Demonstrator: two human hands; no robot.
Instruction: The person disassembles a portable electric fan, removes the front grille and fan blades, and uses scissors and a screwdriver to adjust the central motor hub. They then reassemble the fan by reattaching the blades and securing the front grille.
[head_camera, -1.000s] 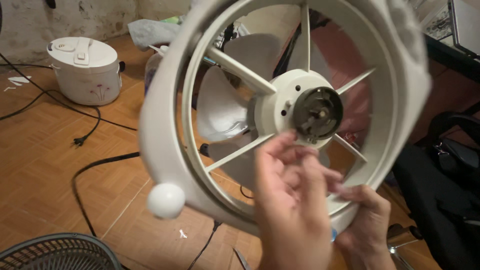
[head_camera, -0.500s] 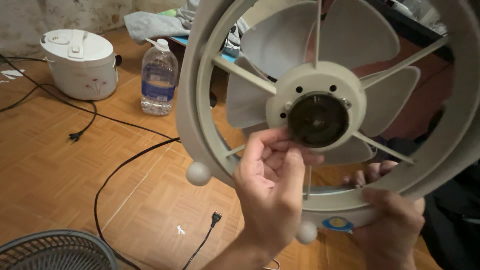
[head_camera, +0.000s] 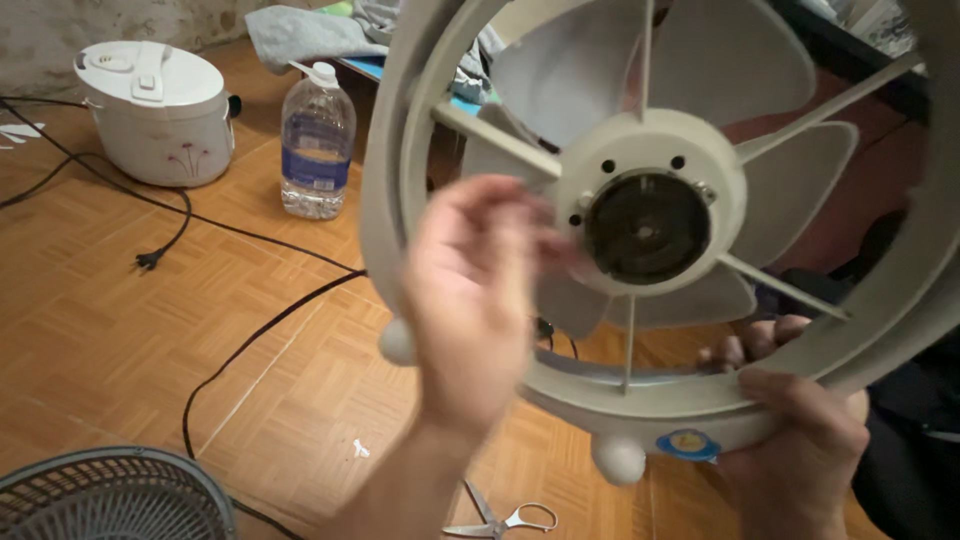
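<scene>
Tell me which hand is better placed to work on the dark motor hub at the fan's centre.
Probably the left hand: it is free, raised right beside the motor hub. The right hand grips the bottom rim of the fan frame, holding it up.

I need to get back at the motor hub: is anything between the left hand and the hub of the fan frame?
Nothing visible blocks it. The left hand is raised just left of the motor hub, in front of the frame's spokes; the right hand holds the fan frame at its bottom rim.
</scene>
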